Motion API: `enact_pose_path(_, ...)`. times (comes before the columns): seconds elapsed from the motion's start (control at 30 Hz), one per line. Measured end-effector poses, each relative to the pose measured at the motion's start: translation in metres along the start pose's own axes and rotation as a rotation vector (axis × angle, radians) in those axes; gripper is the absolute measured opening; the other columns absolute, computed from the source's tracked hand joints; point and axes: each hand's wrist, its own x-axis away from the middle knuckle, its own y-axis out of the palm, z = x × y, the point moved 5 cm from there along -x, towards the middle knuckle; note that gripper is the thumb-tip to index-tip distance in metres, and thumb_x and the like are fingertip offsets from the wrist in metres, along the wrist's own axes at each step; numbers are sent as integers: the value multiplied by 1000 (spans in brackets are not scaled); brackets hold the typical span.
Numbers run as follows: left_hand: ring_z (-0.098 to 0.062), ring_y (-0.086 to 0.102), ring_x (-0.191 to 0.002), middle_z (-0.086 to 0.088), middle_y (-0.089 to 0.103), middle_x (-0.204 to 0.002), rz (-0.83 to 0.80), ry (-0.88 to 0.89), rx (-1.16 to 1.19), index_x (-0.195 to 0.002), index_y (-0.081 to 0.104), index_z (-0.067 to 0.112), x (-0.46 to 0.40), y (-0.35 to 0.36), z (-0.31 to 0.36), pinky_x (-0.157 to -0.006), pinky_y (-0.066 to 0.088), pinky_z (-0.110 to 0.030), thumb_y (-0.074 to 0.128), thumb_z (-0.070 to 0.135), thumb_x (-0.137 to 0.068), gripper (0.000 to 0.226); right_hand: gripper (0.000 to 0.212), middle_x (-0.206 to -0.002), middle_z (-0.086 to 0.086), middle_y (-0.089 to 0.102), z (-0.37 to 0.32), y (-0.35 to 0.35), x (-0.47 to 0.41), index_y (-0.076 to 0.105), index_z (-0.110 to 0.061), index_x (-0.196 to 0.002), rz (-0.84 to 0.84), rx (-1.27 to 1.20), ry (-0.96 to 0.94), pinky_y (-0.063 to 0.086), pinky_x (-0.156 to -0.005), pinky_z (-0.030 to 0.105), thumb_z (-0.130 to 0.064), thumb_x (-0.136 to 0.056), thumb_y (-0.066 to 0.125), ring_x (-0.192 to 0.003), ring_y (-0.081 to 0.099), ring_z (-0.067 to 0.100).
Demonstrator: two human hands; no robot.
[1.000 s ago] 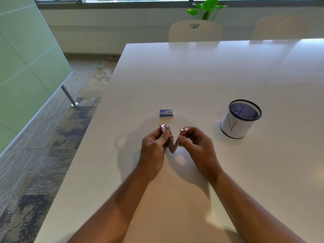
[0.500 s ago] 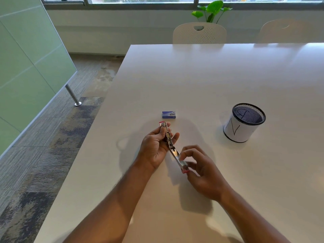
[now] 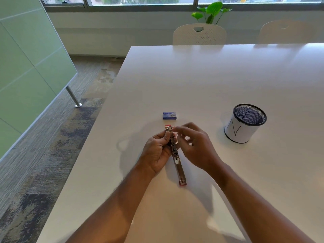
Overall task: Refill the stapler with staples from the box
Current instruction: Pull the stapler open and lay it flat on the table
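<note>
A small red stapler (image 3: 177,160) lies unfolded flat, its metal channel facing up and its two red ends far and near. My left hand (image 3: 157,151) grips its far half from the left side. My right hand (image 3: 194,146) hovers just right of that far half, fingers spread and curled, with nothing seen in them. The near arm of the stapler rests on the white table (image 3: 210,81). A small blue staple box (image 3: 169,115) lies closed on the table just beyond the stapler, apart from both hands.
A white cup with a black mesh rim (image 3: 244,124) stands to the right. Two white chairs (image 3: 199,35) and a green plant (image 3: 211,12) are at the far edge. The table's left edge drops to carpet.
The stapler was swung from a V shape to fully flat. My right hand let go of the near end and moved up beside the far half.
</note>
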Motion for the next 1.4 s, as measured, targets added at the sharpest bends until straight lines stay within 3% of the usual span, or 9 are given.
enact_pose_path(0.2,-26,71,-85,-20,71,-96,1,7,-70,-113,73,-1,-2,-4,0,-72,62,-35,49,6,-102,28,22,-105,-8,58,0,6,-10,71,-17,-111,-33,136,-45,52,-71,10,-6,-94,63,-89,62,4)
enact_pose_path(0.37,-25,69,-83,-20,68,-96,2,-2,-85,-123,66,-7,-2,-3,-1,-69,61,-35,49,6,-102,30,20,-101,-10,56,1,6,-11,69,-21,-102,-40,179,-26,53,-69,17,-6,-92,62,-83,61,7)
enact_pose_path(0.5,-26,70,-88,-21,70,-101,-8,1,-67,-122,66,-7,-2,-3,-2,-75,62,-36,48,5,-103,29,22,-101,-7,56,3,9,-5,70,-17,-99,-35,198,-27,56,-67,25,0,-88,62,-78,61,13)
enact_pose_path(0.67,-29,74,-98,-22,74,-108,-13,-8,-32,-119,71,-4,-2,-4,-4,-80,62,-39,49,5,-102,29,23,-106,-5,58,0,7,7,70,-15,-99,-11,194,-63,53,-74,19,4,-87,63,-90,60,11)
enact_pose_path(0.8,-28,73,-92,-21,74,-101,-7,-19,-46,-113,75,-1,-2,-2,-3,-84,62,-45,48,5,-102,29,22,-104,1,68,-7,4,15,73,-8,-99,57,159,-128,53,-76,13,7,-85,65,-93,65,16)
enact_pose_path(0.9,-25,67,-90,-15,70,-92,38,-17,-64,-113,75,0,-2,-4,-3,-100,54,-51,48,6,-102,29,18,-98,1,71,-12,1,23,73,-8,-95,127,128,-178,56,-75,21,4,-84,66,-88,67,16)
enact_pose_path(1.07,-20,68,-78,-13,66,-84,73,-16,14,-116,68,-6,-1,-1,1,-79,62,-36,45,3,-103,28,10,-97,2,68,-11,5,39,68,-9,-97,127,29,-216,52,-76,13,-8,-88,65,-85,65,11)
enact_pose_path(1.2,-20,68,-78,-14,65,-83,92,-10,27,-119,65,-9,-1,-1,2,-76,61,-33,45,3,-103,28,14,-101,4,65,-7,10,42,72,-6,-101,115,40,-204,56,-77,16,-8,-88,73,-90,66,11)
enact_pose_path(1.4,-20,67,-74,-13,66,-81,52,2,-181,-104,74,0,8,5,3,-75,61,-34,54,2,-100,21,11,-91,-1,69,7,2,39,74,-11,-92,254,-69,58,59,-73,21,-3,-86,76,-82,71,11)
